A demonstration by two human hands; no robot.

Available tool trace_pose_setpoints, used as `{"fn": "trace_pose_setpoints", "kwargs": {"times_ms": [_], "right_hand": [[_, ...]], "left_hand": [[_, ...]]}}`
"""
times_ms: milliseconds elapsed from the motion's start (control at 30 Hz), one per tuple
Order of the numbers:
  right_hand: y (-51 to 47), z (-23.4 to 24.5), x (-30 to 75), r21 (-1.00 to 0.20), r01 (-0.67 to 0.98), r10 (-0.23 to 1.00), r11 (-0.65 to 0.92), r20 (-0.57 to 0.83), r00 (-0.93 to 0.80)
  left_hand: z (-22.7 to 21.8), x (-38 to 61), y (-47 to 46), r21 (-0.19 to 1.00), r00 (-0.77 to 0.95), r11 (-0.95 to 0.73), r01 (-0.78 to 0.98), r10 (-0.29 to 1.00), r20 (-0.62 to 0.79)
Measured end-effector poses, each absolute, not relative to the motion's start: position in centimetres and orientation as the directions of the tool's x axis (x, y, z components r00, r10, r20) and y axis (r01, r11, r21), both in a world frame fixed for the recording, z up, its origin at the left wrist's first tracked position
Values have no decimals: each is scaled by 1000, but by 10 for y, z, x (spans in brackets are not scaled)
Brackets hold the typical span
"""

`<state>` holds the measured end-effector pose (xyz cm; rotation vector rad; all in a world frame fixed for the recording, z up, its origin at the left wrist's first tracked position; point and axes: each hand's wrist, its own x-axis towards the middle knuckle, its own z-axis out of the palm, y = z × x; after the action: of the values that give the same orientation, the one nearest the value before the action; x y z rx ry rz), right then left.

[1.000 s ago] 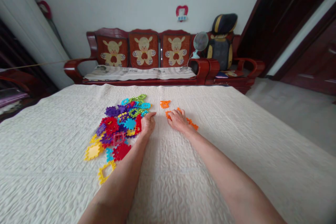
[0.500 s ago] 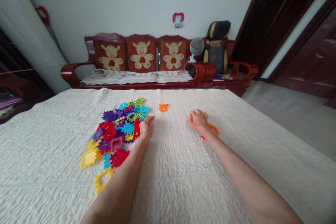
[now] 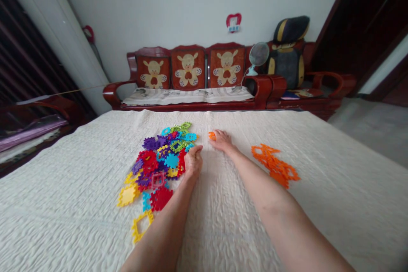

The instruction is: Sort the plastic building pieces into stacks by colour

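One stray orange piece (image 3: 211, 135), gripped under the right hand (image 3: 222, 140)'s curled fingers, best pinched by its edge; left hand (image 3: 193, 162) loosely fisted beside the mixed pile (image 3: 159, 157).

Bed (image 3: 318, 229), cream quilted cover, wrinkled, surface runs to a far edge. Lying directly on it:

- Mixed heap of flat toothed plastic tiles (image 3: 159, 159), left of centre, toward the far edge: purple, red, blue, green, pink, overlapping.
- Solid yellow tile (image 3: 128, 194), at the heap's left near side.
- Yellow open-frame tile (image 3: 142, 226), the piece closest to the near edge.
- Orange cluster (image 3: 274, 165), right of centre, well apart from the heap, tiles overlapping in a slanted row.
- Lone orange tile (image 3: 211, 135), close to the far edge, between heap and cluster.
- Left hand (image 3: 193, 162), curled, resting against the heap's right side.
- Right hand (image 3: 221, 139), fingers touching the lone orange tile.
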<state>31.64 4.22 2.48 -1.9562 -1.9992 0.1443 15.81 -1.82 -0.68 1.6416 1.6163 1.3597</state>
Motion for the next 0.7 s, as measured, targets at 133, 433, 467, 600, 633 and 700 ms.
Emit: {"fn": "trace_pose_setpoints", "kwargs": {"times_ms": [133, 433, 467, 600, 633, 700], "right_hand": [[36, 23, 313, -192, 975, 978, 111, 198, -72], [-15, 27, 334, -72, 975, 964, 210, 183, -194], [-23, 28, 340, -68, 972, 959, 227, 192, -210], [-54, 37, 378, -74, 986, 954, 150, 272, -125], [-62, 40, 390, -84, 990, 953, 116, 292, -87], [-77, 44, 415, -110, 990, 952, 89, 301, -52]], "left_hand": [[-7, 158, -17, 845, -163, -196, 497, 935, 313], [-6, 157, -17, 830, -162, -173, 531, 940, 300], [-5, 157, -17, 829, -160, -165, 535, 943, 291], [-4, 156, -18, 817, -145, -154, 556, 950, 278], [-3, 156, -19, 814, -142, -156, 560, 950, 279], [-3, 155, -19, 811, -140, -158, 564, 949, 282]]}}
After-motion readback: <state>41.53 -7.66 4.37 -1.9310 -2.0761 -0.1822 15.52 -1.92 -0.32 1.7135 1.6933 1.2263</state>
